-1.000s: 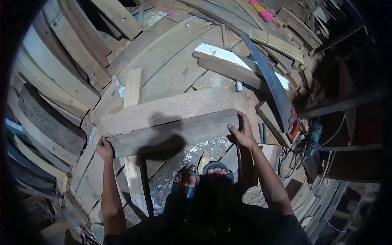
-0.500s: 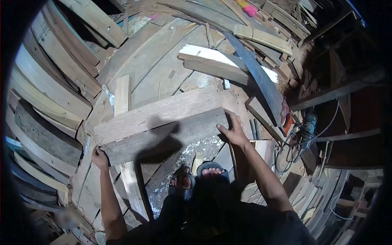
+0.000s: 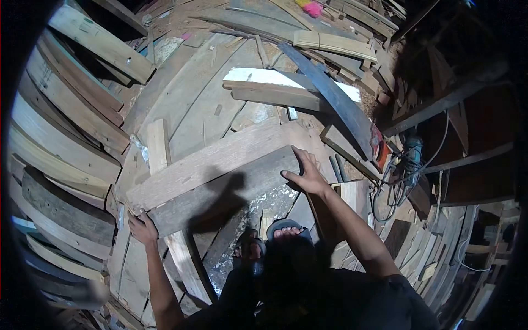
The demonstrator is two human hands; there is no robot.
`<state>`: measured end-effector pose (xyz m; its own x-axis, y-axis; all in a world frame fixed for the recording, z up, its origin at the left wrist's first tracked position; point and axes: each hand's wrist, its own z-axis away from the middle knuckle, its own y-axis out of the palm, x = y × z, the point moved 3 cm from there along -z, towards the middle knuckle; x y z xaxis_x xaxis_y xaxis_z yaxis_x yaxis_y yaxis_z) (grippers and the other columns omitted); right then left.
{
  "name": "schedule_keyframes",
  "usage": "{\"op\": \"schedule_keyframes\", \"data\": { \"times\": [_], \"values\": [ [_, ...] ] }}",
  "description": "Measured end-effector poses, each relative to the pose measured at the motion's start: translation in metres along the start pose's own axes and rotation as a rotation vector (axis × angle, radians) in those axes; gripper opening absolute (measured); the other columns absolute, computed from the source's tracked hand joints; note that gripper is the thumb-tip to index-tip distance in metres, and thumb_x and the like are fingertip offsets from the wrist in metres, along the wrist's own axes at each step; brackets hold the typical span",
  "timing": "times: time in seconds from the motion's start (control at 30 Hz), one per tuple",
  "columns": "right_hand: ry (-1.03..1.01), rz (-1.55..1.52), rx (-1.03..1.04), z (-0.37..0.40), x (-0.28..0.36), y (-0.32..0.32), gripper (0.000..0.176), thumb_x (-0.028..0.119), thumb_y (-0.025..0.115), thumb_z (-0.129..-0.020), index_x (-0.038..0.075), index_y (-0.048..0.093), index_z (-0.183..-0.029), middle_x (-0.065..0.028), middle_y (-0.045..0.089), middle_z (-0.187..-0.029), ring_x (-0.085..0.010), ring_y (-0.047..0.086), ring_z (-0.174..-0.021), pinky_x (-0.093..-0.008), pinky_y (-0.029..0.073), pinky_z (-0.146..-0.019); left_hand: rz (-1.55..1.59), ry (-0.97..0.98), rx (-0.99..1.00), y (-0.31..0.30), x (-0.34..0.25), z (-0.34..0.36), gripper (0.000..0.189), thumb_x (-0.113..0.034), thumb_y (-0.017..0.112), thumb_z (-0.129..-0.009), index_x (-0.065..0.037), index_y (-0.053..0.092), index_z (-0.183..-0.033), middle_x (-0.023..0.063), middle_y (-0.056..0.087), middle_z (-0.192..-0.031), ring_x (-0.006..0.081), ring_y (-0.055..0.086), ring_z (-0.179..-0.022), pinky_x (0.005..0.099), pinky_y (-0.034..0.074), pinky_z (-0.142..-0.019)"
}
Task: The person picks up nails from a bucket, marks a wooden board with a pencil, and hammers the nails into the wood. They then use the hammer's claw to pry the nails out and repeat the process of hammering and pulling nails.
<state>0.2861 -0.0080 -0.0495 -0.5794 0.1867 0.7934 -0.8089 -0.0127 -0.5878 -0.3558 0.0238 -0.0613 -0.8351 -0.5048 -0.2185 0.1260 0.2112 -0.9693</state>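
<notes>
A grey, weathered board (image 3: 250, 179) lies lengthwise in front of me, its far edge along a paler wooden board (image 3: 220, 157). My right hand (image 3: 311, 175) is closed on the right end of the grey board, thumb on its face and fingers around the end. At the other end, my left hand (image 3: 144, 226) rests against the grey board's left end. Its fingers are stretched out and somewhat apart, reaching to the paler board's left corner. A light wooden piece (image 3: 184, 256) runs under the boards. My shadow falls across the grey board.
Curved planks (image 3: 66, 159) stack up on the left. Ahead lie a white-faced beam (image 3: 275, 88) and a handsaw (image 3: 333, 102) with a red handle. A corded blue power tool (image 3: 412, 157) sits at right. My sandalled feet (image 3: 286, 231) stand near the boards.
My left hand has shifted at the board's end, its fingers now more stretched out. My right hand keeps its hold. The view has tilted slightly.
</notes>
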Motion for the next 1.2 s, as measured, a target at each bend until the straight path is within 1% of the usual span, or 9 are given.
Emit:
{"op": "schedule_keyframes", "data": {
  "times": [0.07,0.1,0.3,0.4,0.57,0.83,1.0,1.07,1.2],
  "values": [
    [0.007,-0.040,0.017,0.001,0.006,-0.005,0.100,0.048,0.085,-0.088,0.010,0.038,-0.167,-0.0191,0.050,-0.155,-0.0368,0.040,-0.149,-0.0507,0.025,-0.127,-0.160,0.048,-0.088,0.009,-0.001,0.002,0.082,-0.060,0.050,-0.109,-0.008,0.032,-0.169,0.0295,0.039,-0.167,0.0472,0.035,-0.155,0.0627,0.029,-0.123],
    [0.013,-0.028,0.027,0.002,0.007,-0.006,0.104,0.048,0.086,-0.087,0.008,0.035,-0.168,-0.0205,0.050,-0.155,-0.0378,0.041,-0.148,-0.0504,0.027,-0.127,-0.102,0.053,0.013,-0.005,-0.019,0.007,0.082,-0.060,0.050,-0.109,-0.010,0.029,-0.171,0.0274,0.027,-0.175,0.0479,0.022,-0.162,0.0651,0.020,-0.127],
    [-0.014,-0.312,-0.133,0.000,-0.007,-0.017,0.124,0.040,0.093,-0.083,-0.003,0.017,-0.170,-0.0299,0.046,-0.156,-0.0415,0.048,-0.147,-0.0488,0.039,-0.125,0.111,0.517,0.165,-0.015,-0.081,0.044,0.083,-0.051,0.054,-0.109,-0.010,0.023,-0.174,0.0270,0.017,-0.179,0.0463,0.011,-0.166,0.0675,0.009,-0.129],
    [0.013,-0.306,-0.267,0.018,0.008,-0.049,0.117,0.028,0.090,-0.085,-0.002,0.017,-0.171,-0.0291,0.048,-0.153,-0.0373,0.055,-0.142,-0.0465,0.044,-0.121,0.085,0.626,0.306,-0.021,-0.117,0.072,0.086,-0.051,0.055,-0.107,-0.009,0.022,-0.174,0.0263,0.011,-0.180,0.0458,0.008,-0.167,0.0678,0.008,-0.129],
    [0.094,-0.264,-0.293,0.037,-0.009,-0.077,0.088,0.020,0.082,-0.091,0.009,0.036,-0.165,-0.0161,0.069,-0.121,-0.0274,0.068,-0.105,-0.0407,0.055,-0.098,0.045,0.665,0.353,-0.006,-0.140,0.086,0.082,-0.048,0.055,-0.107,-0.015,0.023,-0.175,0.0270,0.012,-0.180,0.0466,0.009,-0.167,0.0652,0.011,-0.130],
    [0.031,-0.210,-0.221,0.055,0.003,-0.060,0.056,0.022,0.077,-0.094,0.002,0.060,-0.144,-0.0182,0.073,-0.117,-0.0361,0.070,-0.112,-0.0422,0.054,-0.100,-0.031,0.724,0.252,0.001,-0.144,0.092,0.079,-0.041,0.058,-0.107,-0.013,0.027,-0.173,0.0290,0.014,-0.179,0.0485,0.014,-0.165,0.0603,0.014,-0.131],
    [-0.289,-0.080,-0.164,0.089,0.033,-0.020,0.034,0.015,0.075,-0.094,0.000,0.070,-0.125,-0.0207,0.073,-0.113,-0.0396,0.068,-0.109,-0.0485,0.053,-0.097,-0.061,0.710,0.270,-0.002,-0.149,0.094,0.079,-0.041,0.058,-0.106,-0.012,0.027,-0.173,0.0305,0.014,-0.178,0.0493,0.015,-0.164,0.0607,0.014,-0.131],
    [-0.330,-0.091,0.024,0.110,0.045,-0.013,0.031,0.012,0.074,-0.092,0.002,0.072,-0.121,-0.0173,0.073,-0.111,-0.0393,0.068,-0.107,-0.0473,0.054,-0.095,-0.049,0.700,0.276,-0.003,-0.148,0.094,0.079,-0.041,0.058,-0.106,-0.012,0.028,-0.173,0.0306,0.015,-0.178,0.0497,0.015,-0.164,0.0614,0.014,-0.131],
    [-0.323,-0.133,0.097,0.130,0.041,0.001,0.027,0.011,0.074,-0.093,0.003,0.075,-0.119,-0.0133,0.074,-0.099,-0.0337,0.071,-0.097,-0.0439,0.056,-0.089,-0.050,0.710,0.254,-0.001,-0.144,0.092,0.081,-0.043,0.061,-0.105,-0.013,0.028,-0.173,0.0332,0.016,-0.177,0.0514,0.015,-0.164,0.0623,0.014,-0.131]
  ]
}}
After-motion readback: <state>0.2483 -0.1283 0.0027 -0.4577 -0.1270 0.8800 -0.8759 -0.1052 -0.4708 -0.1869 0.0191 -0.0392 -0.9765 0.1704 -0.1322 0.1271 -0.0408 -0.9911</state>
